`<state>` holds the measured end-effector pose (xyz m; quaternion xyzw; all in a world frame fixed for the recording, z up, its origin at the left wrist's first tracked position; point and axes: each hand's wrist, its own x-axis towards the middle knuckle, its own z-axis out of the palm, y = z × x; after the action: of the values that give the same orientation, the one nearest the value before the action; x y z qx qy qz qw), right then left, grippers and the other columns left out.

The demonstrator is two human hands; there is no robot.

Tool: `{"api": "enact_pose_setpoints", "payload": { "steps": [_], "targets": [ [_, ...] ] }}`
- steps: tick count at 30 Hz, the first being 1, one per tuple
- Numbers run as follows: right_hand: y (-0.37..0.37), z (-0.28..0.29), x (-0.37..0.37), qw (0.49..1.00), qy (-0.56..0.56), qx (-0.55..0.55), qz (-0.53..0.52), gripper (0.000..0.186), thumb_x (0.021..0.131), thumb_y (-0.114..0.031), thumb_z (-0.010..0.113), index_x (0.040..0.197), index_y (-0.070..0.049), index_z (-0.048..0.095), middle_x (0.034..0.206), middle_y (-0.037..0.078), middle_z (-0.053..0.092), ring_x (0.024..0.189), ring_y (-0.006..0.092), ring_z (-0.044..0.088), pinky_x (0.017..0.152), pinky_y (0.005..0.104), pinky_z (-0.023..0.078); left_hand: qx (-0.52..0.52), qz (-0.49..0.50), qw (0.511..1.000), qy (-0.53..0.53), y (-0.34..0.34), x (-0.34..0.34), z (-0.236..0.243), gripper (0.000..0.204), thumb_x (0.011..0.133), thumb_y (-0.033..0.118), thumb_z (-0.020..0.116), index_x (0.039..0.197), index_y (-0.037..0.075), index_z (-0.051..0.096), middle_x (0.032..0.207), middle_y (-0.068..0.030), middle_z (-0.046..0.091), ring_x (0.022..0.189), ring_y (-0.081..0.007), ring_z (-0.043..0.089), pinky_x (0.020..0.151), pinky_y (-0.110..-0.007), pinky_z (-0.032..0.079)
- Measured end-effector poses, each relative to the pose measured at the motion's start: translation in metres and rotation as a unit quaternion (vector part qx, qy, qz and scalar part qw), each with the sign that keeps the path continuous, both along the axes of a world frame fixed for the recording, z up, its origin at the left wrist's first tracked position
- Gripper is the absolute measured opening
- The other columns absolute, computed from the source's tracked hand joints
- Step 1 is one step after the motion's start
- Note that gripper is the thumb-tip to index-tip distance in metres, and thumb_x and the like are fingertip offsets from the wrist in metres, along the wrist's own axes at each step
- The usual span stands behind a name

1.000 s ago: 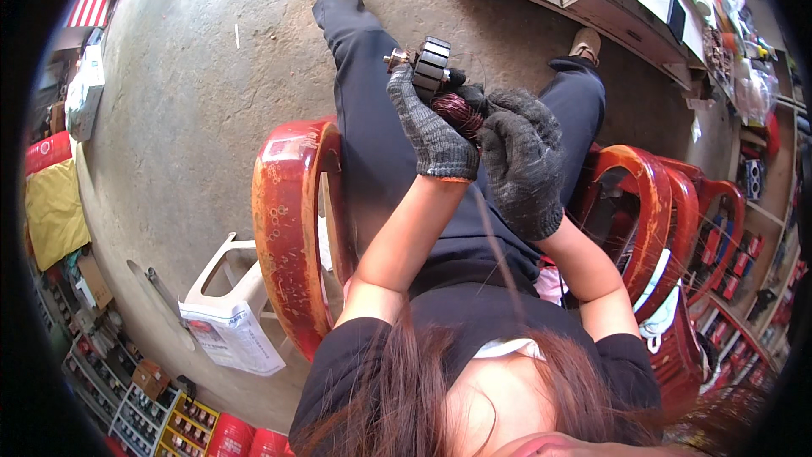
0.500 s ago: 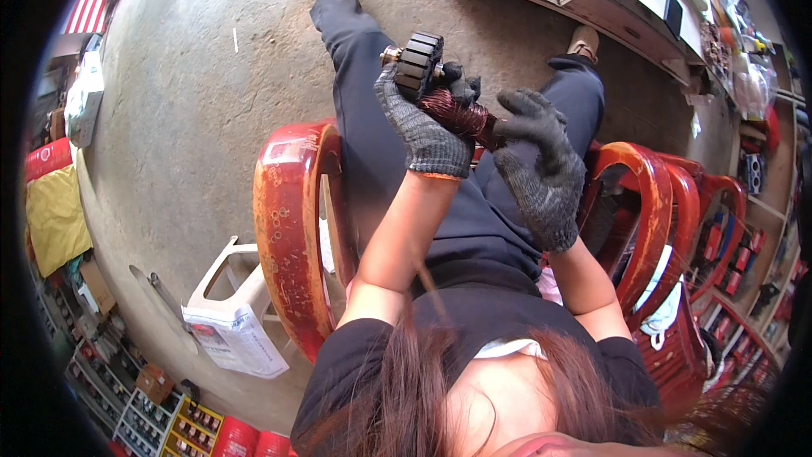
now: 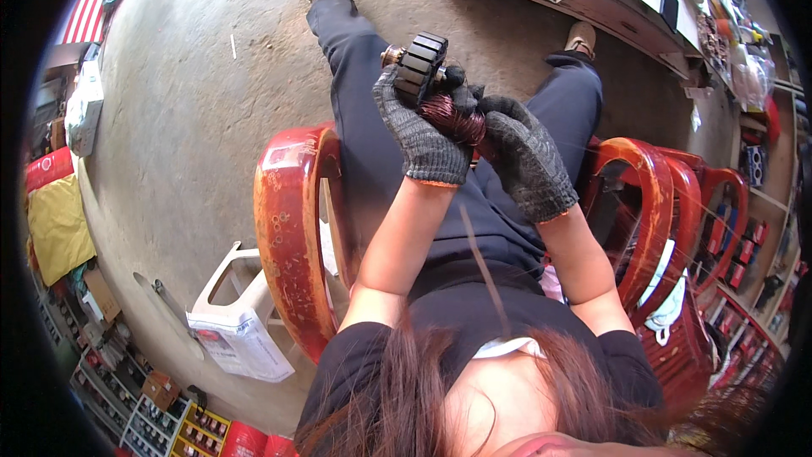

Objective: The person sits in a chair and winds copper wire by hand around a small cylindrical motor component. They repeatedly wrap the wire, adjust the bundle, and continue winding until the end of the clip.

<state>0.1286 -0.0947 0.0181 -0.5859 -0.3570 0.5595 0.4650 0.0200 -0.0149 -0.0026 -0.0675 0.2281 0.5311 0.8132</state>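
My left hand (image 3: 423,144), in a dark grey knit glove, is closed around a motor armature (image 3: 420,65) with a black slotted core and a brass-coloured shaft end. Held in the same hand, just below the core, is a bundle of dark red copper wire (image 3: 452,121). My right hand (image 3: 533,161), gloved alike, has its fingers curled together on the right end of the wire bundle. Its fingertips are partly hidden behind the wire and glove. Both hands are above my lap, between my knees.
Red wooden chair armrests (image 3: 292,237) stand on both sides of me. A white plastic stool (image 3: 228,279) with a printed packet is at the left. At the far right is a workbench (image 3: 592,13) with a phone on it. Shelves of boxed parts (image 3: 156,419) line the lower left.
My right hand, open with fingers spread half a second ago, has moved left and closed on the wire's end. The left hand keeps its hold on the armature.
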Motion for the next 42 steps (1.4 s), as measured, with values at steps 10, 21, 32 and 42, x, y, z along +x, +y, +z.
{"api": "enact_pose_setpoints", "payload": {
  "steps": [10, 21, 32, 42],
  "targets": [
    [0.011, 0.015, 0.002, 0.974, 0.216, -0.06, -0.033, 0.032, 0.087, -0.019, 0.064, 0.113, -0.004, 0.056, 0.1, 0.001, 0.06, 0.086, 0.0079, 0.054, 0.074, 0.0214, 0.045, -0.021, -0.017, 0.999, 0.022, 0.001, 0.002, 0.006, 0.045, 0.088, 0.05, 0.044, 0.101, 0.009, 0.056, 0.071, -0.0115, 0.059, 0.047, -0.0217, 0.052, 0.044, -0.034, 0.045],
    [0.015, 0.017, 0.015, 0.988, 0.123, -0.084, 0.048, 0.031, 0.085, -0.024, 0.069, 0.106, -0.003, 0.06, 0.094, 0.003, 0.061, 0.083, 0.0087, 0.055, 0.072, 0.0217, 0.045, -0.009, -0.041, 0.998, 0.047, 0.003, 0.001, 0.007, 0.044, 0.088, 0.052, 0.046, 0.098, 0.01, 0.058, 0.071, -0.0106, 0.059, 0.048, -0.0222, 0.054, 0.043, -0.034, 0.047],
    [0.0, 0.001, -0.015, 0.988, -0.117, 0.065, -0.075, 0.037, 0.082, -0.011, 0.07, 0.113, -0.001, 0.054, 0.105, 0.011, 0.062, 0.097, 0.0153, 0.06, 0.086, 0.0298, 0.049, -0.046, 0.044, 0.991, 0.121, 0.0, 0.01, 0.017, 0.044, 0.09, 0.051, 0.043, 0.095, 0.009, 0.057, 0.071, -0.0063, 0.06, 0.053, -0.0203, 0.056, 0.049, -0.033, 0.049],
    [0.003, -0.003, -0.031, 0.989, -0.082, 0.062, -0.108, 0.036, 0.086, -0.008, 0.064, 0.118, 0.0, 0.05, 0.11, 0.012, 0.06, 0.101, 0.017, 0.06, 0.088, 0.0303, 0.048, -0.022, 0.021, 0.99, 0.134, -0.006, 0.005, 0.004, 0.049, 0.09, 0.054, 0.045, 0.098, 0.008, 0.059, 0.076, -0.0087, 0.063, 0.063, -0.0241, 0.061, 0.057, -0.037, 0.053]
  ]
}}
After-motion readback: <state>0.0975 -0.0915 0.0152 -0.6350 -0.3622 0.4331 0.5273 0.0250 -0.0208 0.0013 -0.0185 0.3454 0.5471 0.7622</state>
